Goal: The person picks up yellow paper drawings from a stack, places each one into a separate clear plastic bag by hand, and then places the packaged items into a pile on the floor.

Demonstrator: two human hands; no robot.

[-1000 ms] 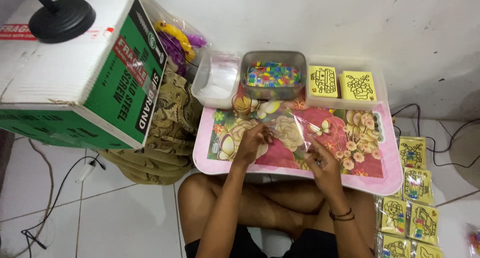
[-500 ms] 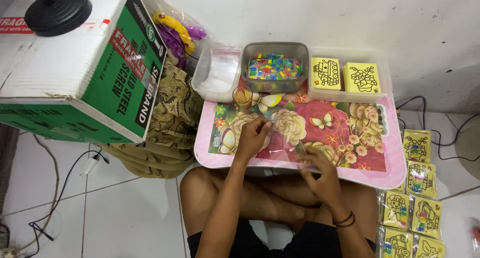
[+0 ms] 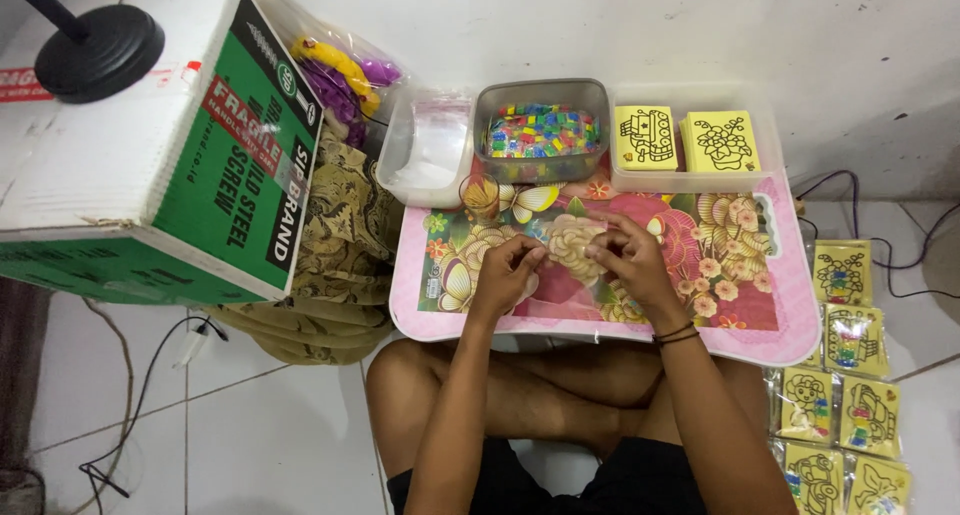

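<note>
behind the floral desk (image 3: 770,315): grey tub (image 3: 541,130) of coloured beads, clear tray (image 3: 697,140) of yellow cards. left hand (image 3: 508,272) and right hand (image 3: 625,255) fingers pinched; what they hold, i cannot tell.

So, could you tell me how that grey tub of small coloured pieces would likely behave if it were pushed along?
The grey tub looks low and wide, so it would probably slide rather than tip. It has no lid, so a hard shove might spill the loose coloured pieces.
</note>
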